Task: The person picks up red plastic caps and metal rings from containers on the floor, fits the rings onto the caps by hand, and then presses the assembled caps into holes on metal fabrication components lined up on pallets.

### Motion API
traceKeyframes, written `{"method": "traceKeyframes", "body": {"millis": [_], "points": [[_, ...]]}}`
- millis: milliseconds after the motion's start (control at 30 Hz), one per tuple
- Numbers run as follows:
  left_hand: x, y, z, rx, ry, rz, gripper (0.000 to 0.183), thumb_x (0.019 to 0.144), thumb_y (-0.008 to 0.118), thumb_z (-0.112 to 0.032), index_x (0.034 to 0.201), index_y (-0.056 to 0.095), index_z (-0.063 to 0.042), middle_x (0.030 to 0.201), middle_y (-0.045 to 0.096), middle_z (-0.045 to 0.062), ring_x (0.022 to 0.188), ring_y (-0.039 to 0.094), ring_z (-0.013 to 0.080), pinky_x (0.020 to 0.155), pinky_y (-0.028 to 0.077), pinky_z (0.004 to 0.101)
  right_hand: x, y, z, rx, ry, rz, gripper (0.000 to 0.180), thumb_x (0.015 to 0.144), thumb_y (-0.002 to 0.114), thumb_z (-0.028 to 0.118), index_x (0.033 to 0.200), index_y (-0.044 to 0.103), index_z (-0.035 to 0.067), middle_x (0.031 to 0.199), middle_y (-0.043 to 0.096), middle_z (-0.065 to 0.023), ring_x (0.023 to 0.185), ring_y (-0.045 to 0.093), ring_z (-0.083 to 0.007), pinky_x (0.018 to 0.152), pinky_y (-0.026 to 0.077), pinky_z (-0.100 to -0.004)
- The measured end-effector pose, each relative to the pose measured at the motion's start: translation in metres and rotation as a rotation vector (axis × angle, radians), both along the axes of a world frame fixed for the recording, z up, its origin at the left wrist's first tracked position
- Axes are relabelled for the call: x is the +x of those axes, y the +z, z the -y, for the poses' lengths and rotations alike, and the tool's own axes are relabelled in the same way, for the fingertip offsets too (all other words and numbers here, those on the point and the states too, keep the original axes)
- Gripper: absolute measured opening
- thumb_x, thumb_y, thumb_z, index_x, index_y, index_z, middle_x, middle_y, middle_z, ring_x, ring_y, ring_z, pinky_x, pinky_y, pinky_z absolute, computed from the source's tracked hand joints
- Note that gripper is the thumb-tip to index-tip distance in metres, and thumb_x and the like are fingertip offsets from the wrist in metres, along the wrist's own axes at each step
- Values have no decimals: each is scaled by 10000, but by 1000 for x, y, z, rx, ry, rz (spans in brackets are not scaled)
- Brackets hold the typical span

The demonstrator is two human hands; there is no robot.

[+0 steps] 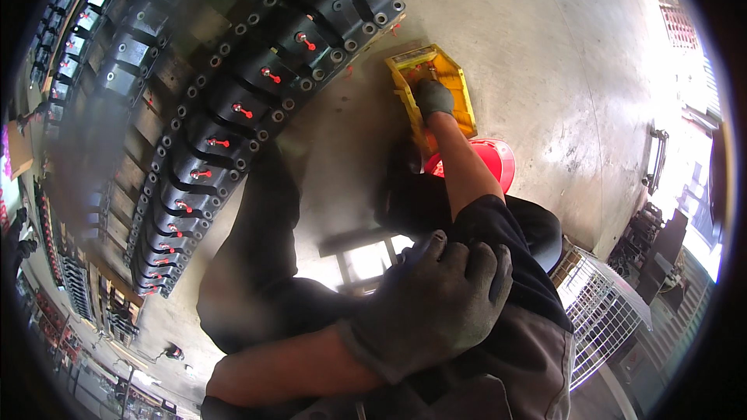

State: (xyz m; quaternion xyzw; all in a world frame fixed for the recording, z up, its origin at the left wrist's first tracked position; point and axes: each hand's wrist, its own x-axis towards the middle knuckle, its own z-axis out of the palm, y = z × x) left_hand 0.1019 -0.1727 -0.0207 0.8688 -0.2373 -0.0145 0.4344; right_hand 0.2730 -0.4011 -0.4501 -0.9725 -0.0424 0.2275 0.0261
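My right hand [434,98], in a dark work glove, reaches into a yellow plastic parts bin [463,93] on the floor; its fingertips and anything in them are hidden. My left hand [437,303], also gloved, lies across my right upper arm with its fingers bent, near the dark sleeve; its palm side is hidden. A red plastic container [502,163] stands beside the bin, partly behind my right forearm. To the left runs a long row of black-painted metal castings [233,111] with bolt holes along both edges. Small red fittings [271,75] sit along its middle.
More rows of black castings [131,41] lie on wooden pallets at the left. A white wire basket [601,315] stands at the lower right, near dark metal parts [642,239]. My bent legs frame a low stool or frame [356,245] below me.
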Motion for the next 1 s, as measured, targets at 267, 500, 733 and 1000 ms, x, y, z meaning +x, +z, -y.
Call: {"method": "traceKeyframes", "body": {"millis": [267, 500, 733, 1000], "points": [[0, 3, 0, 14, -28, 12, 309, 901, 596, -175, 1108, 689, 36, 836, 598, 113, 722, 601, 232, 749, 526, 404, -1, 52, -12, -38, -230, -58, 281, 963, 558, 317, 1085, 715, 118, 1110, 740, -195, 1062, 703, -401, 882, 560, -514], [0, 5, -7, 52, -54, 53, 319, 899, 588, -168, 1119, 691, 39, 833, 599, 114, 733, 609, 232, 783, 537, 408, -8, 43, -8, 50, -221, -11, 311, 963, 556, 347, 1118, 695, 115, 1104, 741, -198, 1035, 711, -397, 869, 562, -522], [-1, 3, -11, 47, -45, -14, 335, 895, 598, -185, 1126, 692, 37, 834, 599, 106, 744, 606, 225, 797, 540, 415, 5, 18, -16, -33, -124, -20, 366, 966, 536, 426, 1083, 716, 130, 1067, 748, -202, 991, 719, -413, 851, 566, -533], [-15, -13, 11, 17, 15, 62, 250, 906, 602, -172, 1070, 700, -12, 820, 609, 92, 719, 619, 229, 747, 531, 408, 7, 44, -6, 12, -355, -25, 402, 957, 504, 392, 1121, 730, 104, 1097, 726, -248, 1077, 683, -437, 930, 533, -542]]}}
